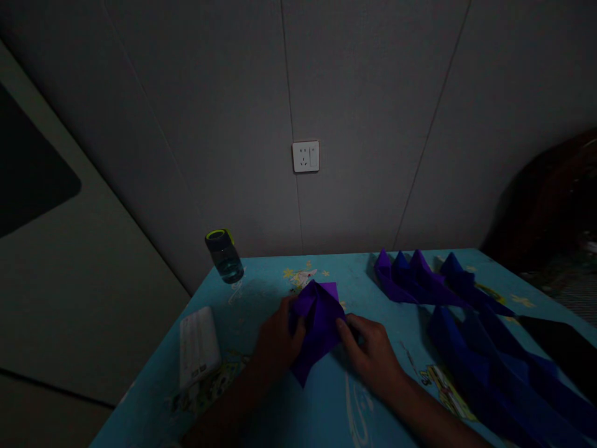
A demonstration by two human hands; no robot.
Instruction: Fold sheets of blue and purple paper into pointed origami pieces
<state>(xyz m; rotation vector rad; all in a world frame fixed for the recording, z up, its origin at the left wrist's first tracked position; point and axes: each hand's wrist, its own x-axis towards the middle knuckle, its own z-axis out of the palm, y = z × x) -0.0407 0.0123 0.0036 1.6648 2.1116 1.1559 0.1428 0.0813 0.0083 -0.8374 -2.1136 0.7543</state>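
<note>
A partly folded sheet of purple paper (319, 320) is held up above the table, between my two hands. My left hand (283, 330) grips its left side, with the thumb pressed on the front. At the right edge, my right hand (366, 342) pinches the paper between thumb and fingers. The sheet has a raised crease near its top and a pointed corner hanging down. Behind it, a lighter purple square of paper (332, 289) shows in part on the table.
Folded purple and blue paper boats (415, 280) stand at the back right, with more blue paper boats (494, 361) nearer. A dark flat object (559, 345) lies beside them. To the left are a water bottle (224, 256) and a white power bank (199, 348) on the patterned blue table (261, 289).
</note>
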